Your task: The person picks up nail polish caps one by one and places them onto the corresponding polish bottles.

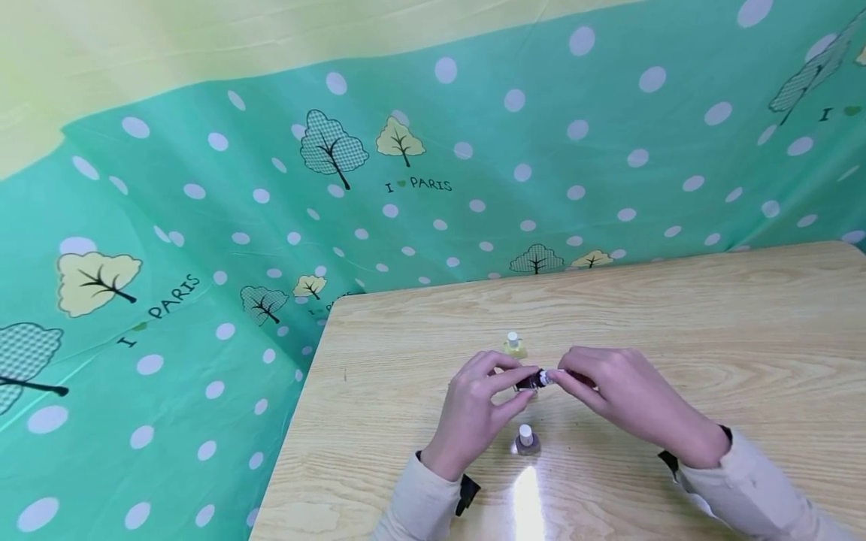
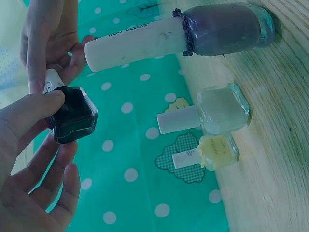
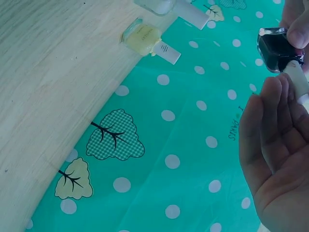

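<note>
Above the table, my left hand [image 1: 473,402] pinches a dark nail polish bottle [image 2: 75,116] by its glass body, thumb on one side and fingers on the other. The bottle is tilted, with its white cap [image 3: 295,79] toward my right hand [image 1: 625,391]. My right thumb and fingers pinch that cap, which still meets the bottle neck. Close to my left wrist stands a greyish-purple nail polish bottle [image 1: 528,443] with a white cap. Beyond the hands is a yellow nail polish bottle [image 1: 514,348]. A pale, clear-looking nail polish bottle [image 2: 222,111] is mostly hidden by the hands in the head view.
The bottles stand upright in a rough line on a wood-grain table [image 1: 379,346]. A green curtain [image 1: 419,248] with white dots and printed trees hangs behind the table and along its left side. Light reflects off the tabletop near the front.
</note>
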`<control>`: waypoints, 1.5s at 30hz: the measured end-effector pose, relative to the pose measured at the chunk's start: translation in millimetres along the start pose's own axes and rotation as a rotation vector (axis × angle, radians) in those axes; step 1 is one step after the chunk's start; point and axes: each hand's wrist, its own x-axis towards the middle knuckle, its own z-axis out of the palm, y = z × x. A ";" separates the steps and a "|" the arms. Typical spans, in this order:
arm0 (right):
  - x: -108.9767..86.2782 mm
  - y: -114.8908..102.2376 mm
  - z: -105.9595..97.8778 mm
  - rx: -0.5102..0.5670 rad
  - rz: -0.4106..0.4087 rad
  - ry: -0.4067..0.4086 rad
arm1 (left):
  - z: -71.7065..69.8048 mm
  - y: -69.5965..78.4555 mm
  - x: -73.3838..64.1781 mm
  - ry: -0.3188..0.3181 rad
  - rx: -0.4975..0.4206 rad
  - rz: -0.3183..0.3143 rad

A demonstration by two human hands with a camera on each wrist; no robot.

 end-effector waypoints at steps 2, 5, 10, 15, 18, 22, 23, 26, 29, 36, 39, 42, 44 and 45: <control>-0.3 0.1 -0.5 0.023 0.000 -0.001 | -0.3 -0.2 0.1 0.001 0.004 -0.005; -0.7 0.5 -1.9 0.054 -0.047 0.008 | -1.1 -1.0 -0.1 0.007 0.009 -0.019; -0.5 1.7 -3.8 0.065 -0.138 0.021 | -2.1 -1.6 -0.5 0.015 0.009 -0.027; -0.6 1.3 -4.7 0.046 -0.124 0.017 | -1.3 -1.3 -1.0 0.004 0.006 -0.031; -0.6 0.4 -4.0 0.026 -0.106 0.014 | -1.0 -1.3 -1.9 -0.004 0.007 -0.039; -1.0 -0.5 -2.4 0.010 -0.091 0.018 | -0.2 -1.5 -2.9 -0.013 0.010 -0.039; -1.2 -0.7 -1.8 0.005 -0.088 0.019 | 0.1 -1.6 -3.1 -0.013 0.012 -0.038; -1.3 -1.7 0.0 -0.001 -0.068 0.015 | 1.0 -1.4 -3.3 -0.008 0.019 -0.034; -1.0 -2.9 1.5 -0.001 -0.025 0.005 | 1.6 -0.8 -2.8 0.003 0.029 -0.031; -1.1 -5.9 3.6 0.024 0.048 0.010 | 2.8 0.2 -1.6 0.024 0.078 -0.022; -0.8 -6.2 4.6 0.048 0.055 0.024 | 2.9 -0.1 -1.2 0.027 0.090 -0.019; -0.8 -6.3 6.0 0.068 0.057 0.042 | 2.7 -1.0 -1.0 0.023 0.082 -0.022; -0.4 -6.8 6.7 0.078 0.056 0.052 | 1.7 -1.3 -0.3 0.017 0.067 -0.026; -0.4 -7.1 7.0 0.084 0.057 0.056 | 1.3 -1.4 0.0 0.016 0.062 -0.027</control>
